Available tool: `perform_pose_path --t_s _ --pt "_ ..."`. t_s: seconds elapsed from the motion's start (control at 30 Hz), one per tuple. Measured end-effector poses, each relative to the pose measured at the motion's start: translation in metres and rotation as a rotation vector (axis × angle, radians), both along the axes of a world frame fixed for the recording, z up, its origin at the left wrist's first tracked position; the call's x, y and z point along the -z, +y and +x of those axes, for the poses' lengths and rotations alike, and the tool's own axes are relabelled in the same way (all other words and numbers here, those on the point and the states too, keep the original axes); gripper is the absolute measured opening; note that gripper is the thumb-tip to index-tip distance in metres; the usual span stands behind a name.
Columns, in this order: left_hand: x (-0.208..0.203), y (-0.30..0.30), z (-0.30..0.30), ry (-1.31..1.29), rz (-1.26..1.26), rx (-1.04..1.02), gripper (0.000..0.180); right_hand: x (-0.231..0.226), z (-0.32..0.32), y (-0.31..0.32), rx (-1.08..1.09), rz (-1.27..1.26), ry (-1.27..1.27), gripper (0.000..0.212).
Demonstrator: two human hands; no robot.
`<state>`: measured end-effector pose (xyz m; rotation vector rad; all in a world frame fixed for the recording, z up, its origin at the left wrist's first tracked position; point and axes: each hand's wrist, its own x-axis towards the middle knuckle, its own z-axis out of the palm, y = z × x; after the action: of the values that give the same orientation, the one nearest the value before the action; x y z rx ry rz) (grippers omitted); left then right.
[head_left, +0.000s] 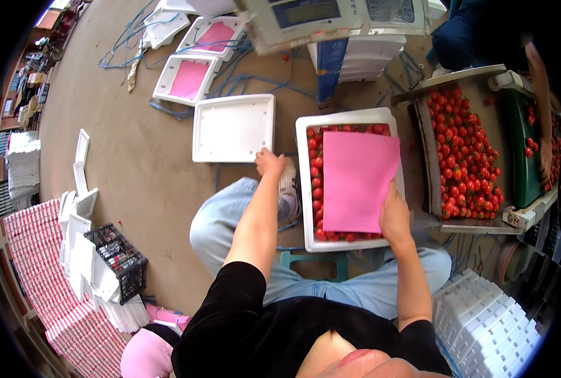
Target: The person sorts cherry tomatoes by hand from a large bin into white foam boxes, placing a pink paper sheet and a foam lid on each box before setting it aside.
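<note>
In the head view, the right grip (394,215) pinches the pink sheet (354,183), spread leftward over tomatoes (317,171) in their box (303,157). The left grip (270,162) clasps the lid (233,128) ahead by one corner; such a lopsided hold could tip it.

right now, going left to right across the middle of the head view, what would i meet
Black crate → shallow white tray → left hand → pink sheet → right hand → loose heap of red tomatoes → green panel.
</note>
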<state>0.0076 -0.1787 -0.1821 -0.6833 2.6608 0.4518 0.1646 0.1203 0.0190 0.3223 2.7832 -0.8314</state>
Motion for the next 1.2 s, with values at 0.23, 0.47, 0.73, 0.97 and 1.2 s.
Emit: perform_pose_path --t_s 0.23,0.47,0.73,0.97,1.2 --pt "0.047 -0.004 -0.029 -0.141 -0.175 0.210 0.059 -0.008 -0.002 0.018 -0.043 -0.047 -0.220 0.074" --pt "0.007 -0.013 -0.028 0.077 -0.036 0.131 0.035 -0.010 0.007 0.016 -0.015 0.203 -0.042 0.077" --pt "-0.209 0.029 0.103 0.779 0.942 -0.160 0.037 -0.015 -0.002 -0.011 0.090 -0.816 0.019 0.066" --pt "-0.277 0.042 0.255 0.675 0.383 0.746 0.058 -0.035 -0.015 -0.073 0.262 -1.716 -0.397 0.072" --pt "-0.171 -0.016 0.179 -0.052 1.961 -0.403 0.056 -0.056 0.027 0.020 0.318 -1.055 0.051 0.073"
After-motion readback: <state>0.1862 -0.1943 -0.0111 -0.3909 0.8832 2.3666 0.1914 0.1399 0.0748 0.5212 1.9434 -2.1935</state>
